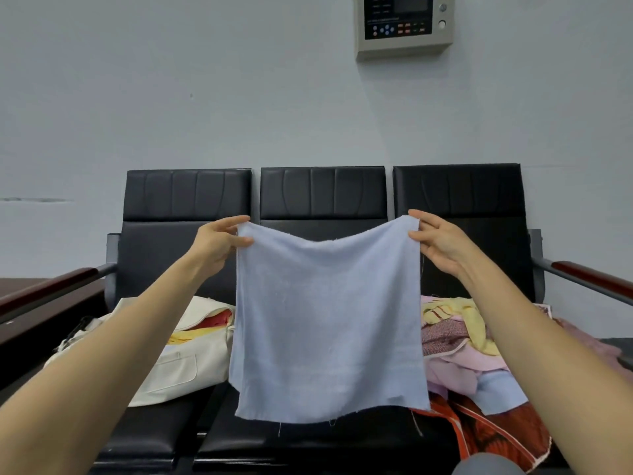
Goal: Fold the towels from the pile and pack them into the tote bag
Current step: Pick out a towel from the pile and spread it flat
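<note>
— What are the hands doing?
— The left hand pinches the upper left corner of a light blue towel between thumb and fingers. The right hand pinches the upper right corner the same way. Both arms are stretched forward.
— And the towel itself?
— It hangs flat and unfolded in the air, top edge sagging a little between the two hands, in front of the middle seat of the black bench.
— Where is the bag?
— The cream tote bag lies on the left seat, mouth open, with red and yellow cloth showing inside.
— The other towels?
— A loose pile of pink, yellow, blue and red-orange ones covers the right seat, reaching its front edge.
— Anything beyond?
— A wooden armrest at the bench's right end, and a control panel on the wall above.
</note>
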`<act>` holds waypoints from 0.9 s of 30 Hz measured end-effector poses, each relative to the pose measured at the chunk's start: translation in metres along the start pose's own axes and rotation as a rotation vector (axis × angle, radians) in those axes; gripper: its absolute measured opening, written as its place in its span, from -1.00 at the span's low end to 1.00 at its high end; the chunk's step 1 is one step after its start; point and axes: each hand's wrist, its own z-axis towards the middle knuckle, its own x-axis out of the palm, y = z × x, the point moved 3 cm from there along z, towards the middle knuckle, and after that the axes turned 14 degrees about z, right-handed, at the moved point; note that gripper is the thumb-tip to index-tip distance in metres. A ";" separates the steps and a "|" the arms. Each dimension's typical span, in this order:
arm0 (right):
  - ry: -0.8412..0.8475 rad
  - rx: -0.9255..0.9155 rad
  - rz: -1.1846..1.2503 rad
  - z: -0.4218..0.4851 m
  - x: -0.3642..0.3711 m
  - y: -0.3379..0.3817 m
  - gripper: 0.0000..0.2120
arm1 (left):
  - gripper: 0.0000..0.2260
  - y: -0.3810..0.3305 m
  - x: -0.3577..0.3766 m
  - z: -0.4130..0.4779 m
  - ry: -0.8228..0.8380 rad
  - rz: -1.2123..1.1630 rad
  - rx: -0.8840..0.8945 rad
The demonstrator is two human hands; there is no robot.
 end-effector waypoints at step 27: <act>-0.171 -0.049 0.162 -0.007 -0.018 -0.006 -0.71 | -0.73 0.003 -0.008 0.003 -0.189 -0.212 -0.033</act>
